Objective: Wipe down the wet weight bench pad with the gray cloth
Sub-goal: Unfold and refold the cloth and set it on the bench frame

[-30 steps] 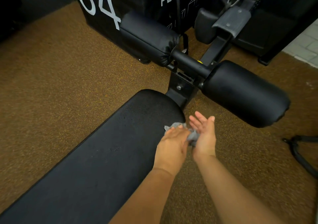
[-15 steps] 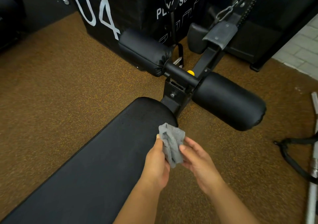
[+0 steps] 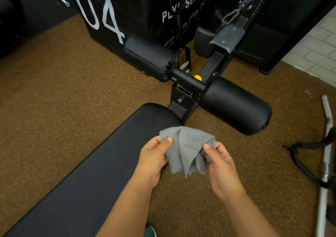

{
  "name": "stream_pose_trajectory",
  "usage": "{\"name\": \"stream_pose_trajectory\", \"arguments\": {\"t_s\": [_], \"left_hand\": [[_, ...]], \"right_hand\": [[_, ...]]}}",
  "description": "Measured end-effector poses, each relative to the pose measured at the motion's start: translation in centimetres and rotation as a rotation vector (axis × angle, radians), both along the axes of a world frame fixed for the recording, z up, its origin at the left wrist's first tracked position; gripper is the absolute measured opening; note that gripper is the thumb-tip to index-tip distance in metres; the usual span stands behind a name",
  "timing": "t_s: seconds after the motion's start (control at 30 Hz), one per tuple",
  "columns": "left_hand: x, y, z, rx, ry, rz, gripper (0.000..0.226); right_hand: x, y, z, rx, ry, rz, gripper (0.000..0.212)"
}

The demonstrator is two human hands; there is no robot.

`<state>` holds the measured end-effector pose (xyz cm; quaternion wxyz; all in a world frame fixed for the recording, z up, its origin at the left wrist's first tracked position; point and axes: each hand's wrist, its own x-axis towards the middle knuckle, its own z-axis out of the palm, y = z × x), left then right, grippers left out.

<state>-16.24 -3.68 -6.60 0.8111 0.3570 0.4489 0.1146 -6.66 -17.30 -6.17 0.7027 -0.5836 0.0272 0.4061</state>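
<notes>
Up close, the gray cloth (image 3: 187,149) hung crumpled and folded, terry-textured, held off the bench pad (image 3: 101,164) just past its right edge near the rounded end, pinched by left hand (image 3: 154,159) and right hand (image 3: 222,169).

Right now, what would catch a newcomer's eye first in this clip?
Both hands, left and right, pinch a rumpled gray cloth at centre, just above the near end of the black bench pad. Behind it, two black roller pads flank the frame, and a large white "04" marks the black box at the top left.
</notes>
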Motion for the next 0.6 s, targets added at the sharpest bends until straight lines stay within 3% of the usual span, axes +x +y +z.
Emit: {"name": "stream_pose_trajectory", "arguments": {"t_s": [0.13,0.23,0.33,0.43,0.5,0.6], "left_hand": [[-0.2,0.9,2.4,0.188,-0.064,-0.090,0.021],[0.0,1.2,4.9,0.522,-0.035,-0.209,0.014],[0.3,1.6,7.6,0.919,0.008,-0.341,0.024],[0.4,2.3,9.7,1.303,0.051,-0.500,0.021],[0.3,2.7,10.6,1.395,0.077,-0.552,0.017],[0.2,3.3,11.8,1.382,0.115,-0.600,0.020]], "right_hand": [[-0.3,0.2,1.1,0.017,0.000,-0.039,0.046],[-0.8,1.2,2.0,-0.055,-0.051,0.030,0.061],[-1.2,2.1,2.8,-0.099,-0.093,0.064,0.041],[-1.5,2.4,3.0,-0.015,0.040,-0.017,0.026],[-1.8,2.4,3.2,0.033,0.121,-0.082,0.033],[-2.6,2.4,4.1,0.071,0.037,0.021,0.049]]}}
